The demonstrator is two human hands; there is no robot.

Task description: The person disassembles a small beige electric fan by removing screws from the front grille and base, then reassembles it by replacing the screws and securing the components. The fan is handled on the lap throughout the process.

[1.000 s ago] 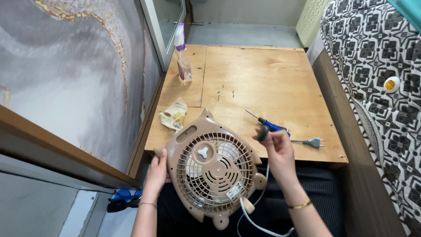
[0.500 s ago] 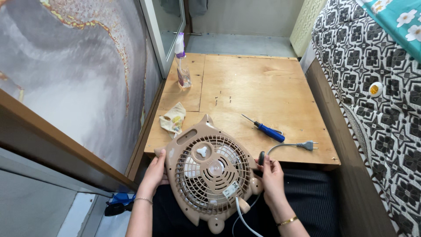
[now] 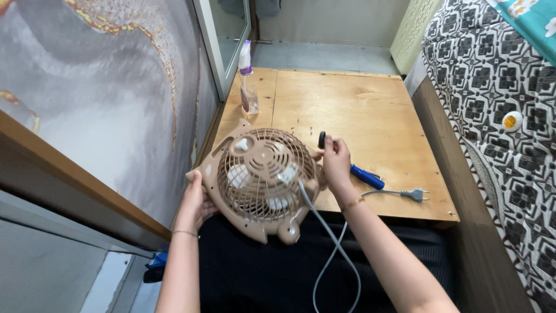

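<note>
From the head view we count one beige fan, tilted over the near edge of the worktop. Our left hand grips its frame; our right hand pinches one small dark part, perhaps a knob. One blue screwdriver, one plug and one spray bottle lie nearby.

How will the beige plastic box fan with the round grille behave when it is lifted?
The beige plastic box fan looks hollow and thin-walled, so probably light. Both the left hand and right hand grip its edges, suggesting awkward bulk. Its grey cord hangs limp and may drag.
</note>
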